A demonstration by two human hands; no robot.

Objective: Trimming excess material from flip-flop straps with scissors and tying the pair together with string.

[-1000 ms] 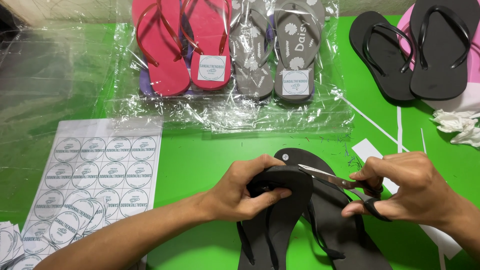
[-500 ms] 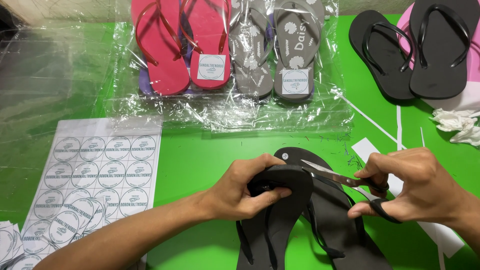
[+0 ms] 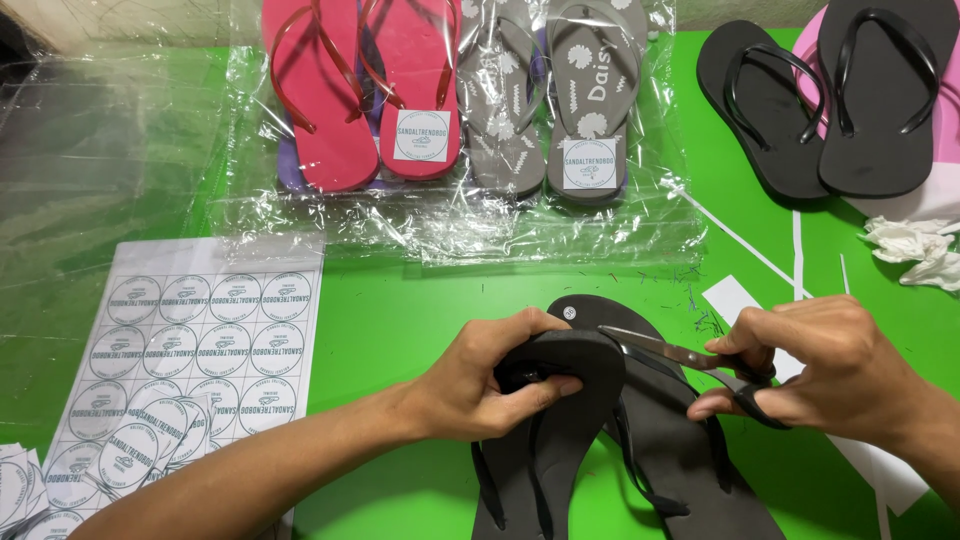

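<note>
Green tabletop (image 3: 400, 310) all over, with clear plastic wrap (image 3: 130, 150) and a sticker sheet (image 3: 190, 340) at the left. Left hand (image 3: 490, 385) grips a black flip-flop (image 3: 560, 400) near the front edge, right hand (image 3: 830, 365) holds scissors (image 3: 690, 360) at its toe.

Bright, even light; sharp picture; plastic wrap (image 3: 330, 215) glares.

sandals (image 3: 560, 450): matt black foam | scissors (image 3: 665, 350): shiny metal | bags (image 3: 450, 225): glossy clear plastic

Green surface (image 3: 400, 300): sticker sheet (image 3: 190, 340) at left; beyond it, bagged pink sandals (image 3: 365, 90), then grey sandals (image 3: 550, 100); farther right, black sandals (image 3: 830, 100) and crumpled tissue (image 3: 915, 250).
</note>
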